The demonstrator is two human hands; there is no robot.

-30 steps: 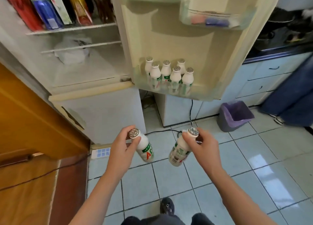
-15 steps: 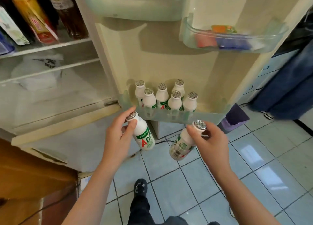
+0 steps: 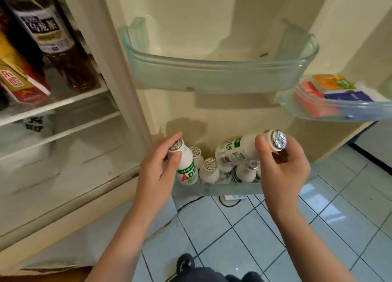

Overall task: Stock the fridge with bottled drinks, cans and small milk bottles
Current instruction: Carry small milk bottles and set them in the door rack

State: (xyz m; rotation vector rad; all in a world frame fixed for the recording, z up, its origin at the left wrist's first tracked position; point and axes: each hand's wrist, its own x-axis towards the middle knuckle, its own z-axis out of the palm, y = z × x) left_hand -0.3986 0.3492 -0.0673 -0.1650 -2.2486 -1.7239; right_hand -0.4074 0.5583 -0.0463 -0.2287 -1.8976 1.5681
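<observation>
near: left hand (image 3: 157,173) pinches upright milk bottle (image 3: 187,169) by its neck, at left end of lowest door bin (image 3: 216,188) | right hand (image 3: 284,167) grips second milk bottle (image 3: 237,150) below its foil cap, tilted over standing milk bottles (image 3: 209,172) in that bin | above: wider door bin (image 3: 212,78) | far left: tea bottle (image 3: 57,48) on fridge shelf (image 3: 63,103)

View: single head-worn wide-angle camera.
Facing: forward and down at the open fridge door (image 3: 212,37), with the tiled floor (image 3: 233,239) nearest.
Distance: close; left hand (image 3: 157,171) and right hand (image 3: 284,169) sit mid-frame.
Far left: fridge shelves (image 3: 53,106), bowed by the lens.
</observation>
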